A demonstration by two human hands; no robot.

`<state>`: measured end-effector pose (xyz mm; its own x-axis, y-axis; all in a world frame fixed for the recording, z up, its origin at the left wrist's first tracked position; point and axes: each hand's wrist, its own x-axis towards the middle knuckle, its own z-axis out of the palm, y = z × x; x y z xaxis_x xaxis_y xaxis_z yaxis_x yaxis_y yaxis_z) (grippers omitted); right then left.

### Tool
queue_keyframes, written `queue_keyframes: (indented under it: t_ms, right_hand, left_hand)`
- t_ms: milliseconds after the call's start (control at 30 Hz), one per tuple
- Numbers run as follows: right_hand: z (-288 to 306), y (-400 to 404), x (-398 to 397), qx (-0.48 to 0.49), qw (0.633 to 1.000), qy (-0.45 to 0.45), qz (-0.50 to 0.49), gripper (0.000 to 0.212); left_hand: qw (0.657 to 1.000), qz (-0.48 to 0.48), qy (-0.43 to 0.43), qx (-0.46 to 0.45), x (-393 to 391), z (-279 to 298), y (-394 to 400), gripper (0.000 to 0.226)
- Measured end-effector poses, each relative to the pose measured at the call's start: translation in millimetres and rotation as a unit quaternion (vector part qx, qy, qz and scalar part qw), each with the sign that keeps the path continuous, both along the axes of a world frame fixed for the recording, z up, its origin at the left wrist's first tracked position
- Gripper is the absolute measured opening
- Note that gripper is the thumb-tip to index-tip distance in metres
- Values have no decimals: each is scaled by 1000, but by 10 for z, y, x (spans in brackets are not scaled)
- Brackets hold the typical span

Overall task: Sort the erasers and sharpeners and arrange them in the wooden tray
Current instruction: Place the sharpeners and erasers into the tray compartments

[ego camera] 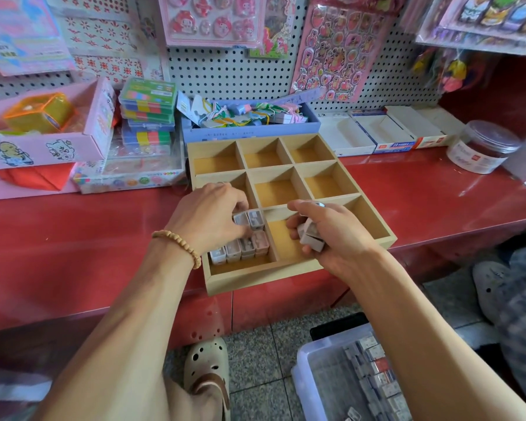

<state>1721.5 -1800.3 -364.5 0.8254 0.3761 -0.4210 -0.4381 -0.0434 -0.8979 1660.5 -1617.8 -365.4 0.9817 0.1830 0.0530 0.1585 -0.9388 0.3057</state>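
left fingers [240, 208] curled down onto the sharpeners in the tray [246, 238], tips pinching or pressing one in the back row; exact grip partly hidden by the knuckles. left hand [208, 215] wears a beaded bracelet [179, 246] at the wrist. right hand [325, 229] hovers over the near middle compartment, fingers wrapped round a small cluster of pale sharpeners [312, 235].

wooden tray [301, 268] is a three-by-three grid on the red counter [88, 247], near edge overhanging the front. sharpeners stand upright in two rows in the 7 o'clock compartment; other visible compartments show bare yellow floor.

at 12 o'clock from the tray, touching its back edge, a blue box [249, 129] of tagged items. at 5 o'clock, on the floor, a clear plastic bin [322, 384] with more small pieces. at 2 o'clock, a clear lidded jar [483, 147].
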Motion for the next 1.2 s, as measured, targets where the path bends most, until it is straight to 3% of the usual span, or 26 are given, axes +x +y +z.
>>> queue_keyframes:
  t_ms: [233,433,633,800,933,1000,1100,1200]
  right_hand:
    - [-22,-26,-9,-34,998,-44,42,17]
    - [-16,-41,-1,-26,998,-43,39,14]
    - [-28,-57,22,-24,999,-32,24,11]
    - [-43,-57,9,-26,999,-34,24,13]
    - [-13,-13,-7,-25,999,-38,27,11]
    - [-3,16,-5,-23,999,-42,25,7]
    - [2,54,-21,-12,998,-54,32,21]
    - [12,85,-68,1,996,-70,52,24]
  left_hand:
    - [999,-5,-2,-35,-5,5,11,55]
    - [999,3,7,-43,-2,17,29,32]
    - [999,4,13,-37,-5,13,18,24]
    - [999,2,13,-38,8,4,8,23]
    - [999,-2,6,-45,10,10,11,35]
    - [996,-8,-41,-84,-1,23,2,42]
    - [977,-33,-86,-190,-31,59,-95,43]
    - [961,-69,-112,-243,-33,62,-188,25]
